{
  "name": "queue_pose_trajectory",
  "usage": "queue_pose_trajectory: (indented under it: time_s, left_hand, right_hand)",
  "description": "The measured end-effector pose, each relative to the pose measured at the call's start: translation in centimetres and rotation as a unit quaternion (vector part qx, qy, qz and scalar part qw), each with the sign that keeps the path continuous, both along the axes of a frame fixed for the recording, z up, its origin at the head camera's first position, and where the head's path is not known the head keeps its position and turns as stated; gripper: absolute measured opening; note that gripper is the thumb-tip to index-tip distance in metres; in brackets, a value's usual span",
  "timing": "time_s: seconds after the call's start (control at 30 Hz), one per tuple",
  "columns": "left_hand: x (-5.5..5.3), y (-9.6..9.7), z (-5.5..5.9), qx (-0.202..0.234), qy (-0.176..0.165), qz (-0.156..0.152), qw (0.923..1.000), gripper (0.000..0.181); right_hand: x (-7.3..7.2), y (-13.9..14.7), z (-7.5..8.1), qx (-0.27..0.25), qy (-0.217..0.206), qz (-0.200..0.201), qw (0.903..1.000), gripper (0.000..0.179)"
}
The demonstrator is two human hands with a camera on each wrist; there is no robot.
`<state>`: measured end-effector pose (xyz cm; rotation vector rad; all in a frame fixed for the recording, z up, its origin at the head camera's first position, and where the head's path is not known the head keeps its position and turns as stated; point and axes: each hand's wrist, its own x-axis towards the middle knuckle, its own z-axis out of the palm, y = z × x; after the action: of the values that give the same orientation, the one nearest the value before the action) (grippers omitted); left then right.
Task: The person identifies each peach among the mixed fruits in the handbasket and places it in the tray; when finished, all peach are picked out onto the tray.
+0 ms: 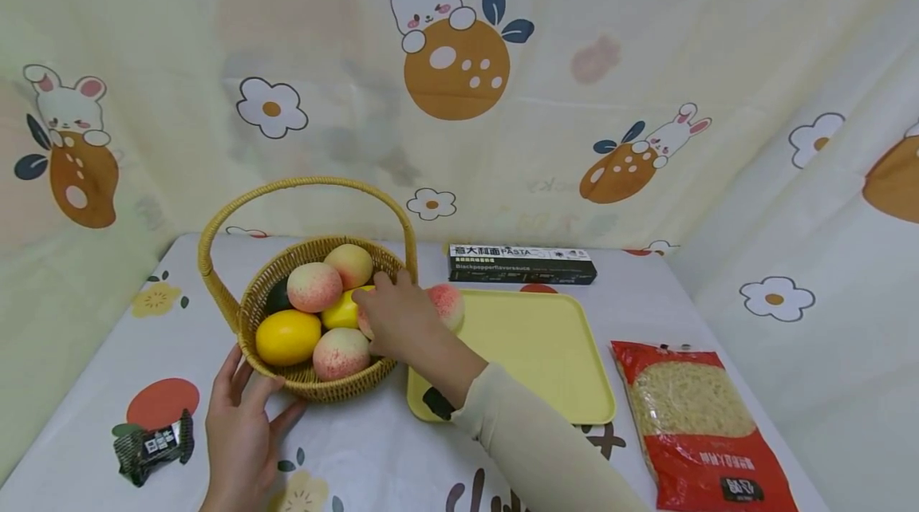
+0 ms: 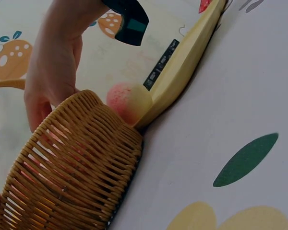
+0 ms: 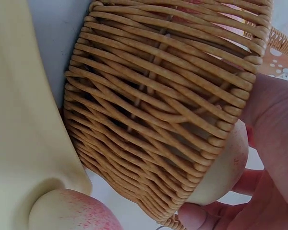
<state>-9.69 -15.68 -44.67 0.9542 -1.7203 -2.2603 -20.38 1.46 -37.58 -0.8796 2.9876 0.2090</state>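
My right hand [image 1: 402, 317] reaches over the right rim of a wicker basket [image 1: 337, 392]. Its thumb and fingers grip a peach [image 3: 225, 167] at the rim, partly hidden by the weave. Around it in the basket lie more peaches [image 1: 314, 287], yellow lemons [image 1: 289, 337] and a dark item [image 1: 278, 298], mostly covered. At the basket's front left side, my left hand [image 1: 242, 424] rests spread fingers against the wicker. One separate peach [image 1: 448, 305] sits at the left end of a pale yellow tray [image 1: 531, 352], right beside the basket.
Behind the tray stands a black and white pasta box [image 1: 522, 266]. A red bag of pasta [image 1: 704, 424] lies at the right. At the left is a small dark wrapped packet [image 1: 153, 448]. The basket's tall arched handle [image 1: 309, 182] rises above the fruit. A printed curtain hangs behind.
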Motion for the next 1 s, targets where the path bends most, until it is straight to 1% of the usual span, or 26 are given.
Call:
queue_pose_trajectory:
  time_s: [0.27,0.37,0.43,0.5,0.53,0.6,0.67,0.73,0.83,0.93,1.0]
  left_hand:
    - [-0.1,0.1,-0.1,0.0,0.004,0.001,1.0,0.083]
    - [0.0,0.1,-0.1,0.003,0.005,0.002,1.0,0.083]
    - [0.0,0.1,-0.1,0.003,0.003,0.003,1.0,0.083]
    - [-0.1,0.1,-0.1,0.001,0.002,0.004,1.0,0.083]
    - [-0.1,0.1,-0.1,0.0,0.001,0.004,1.0,0.083]
    - [-0.1,0.1,-0.1,-0.001,0.0,0.004,1.0,0.083]
    - [-0.1,0.1,-0.1,-0.001,0.001,0.005,1.0,0.083]
    - [-0.1,0.1,-0.1,0.0,0.001,0.005,1.0,0.083]
    - [0.0,0.1,-0.1,0.001,0.002,0.005,1.0,0.083]
    - [0.0,0.1,-0.1,-0.002,0.003,0.002,1.0,0.083]
    - [0.0,0.1,-0.1,-0.003,0.005,0.002,1.0,0.083]
  right_hand:
    - [-0.2,0.3,-0.4,-0.018,0.005,0.001,0.9998,0.068]
    - [-0.2,0.5,-0.4,-0.029,0.0,0.002,0.9996,0.07]
    - [-0.2,0.7,-0.2,-0.053,-0.011,-0.001,0.9985,0.07]
    - [-0.3,1.0,0.1,-0.092,-0.029,-0.004,0.9953,0.069]
    - [-0.3,1.3,0.1,-0.115,-0.038,-0.005,0.9926,0.068]
    - [-0.4,1.8,0.2,-0.172,-0.057,-0.006,0.9834,0.066]
    - [-0.5,2.2,0.3,-0.234,-0.08,-0.004,0.9689,0.064]
    - [-0.6,2.6,0.2,-0.298,-0.106,0.001,0.9487,0.06]
    - [-0.7,3.1,-0.1,-0.387,-0.147,0.004,0.9102,0.059]
    - [-0.7,3.5,-0.3,-0.453,-0.184,-0.003,0.8721,0.06]
    - [-0.7,3.8,-0.3,-0.49,-0.214,-0.008,0.8449,0.061]
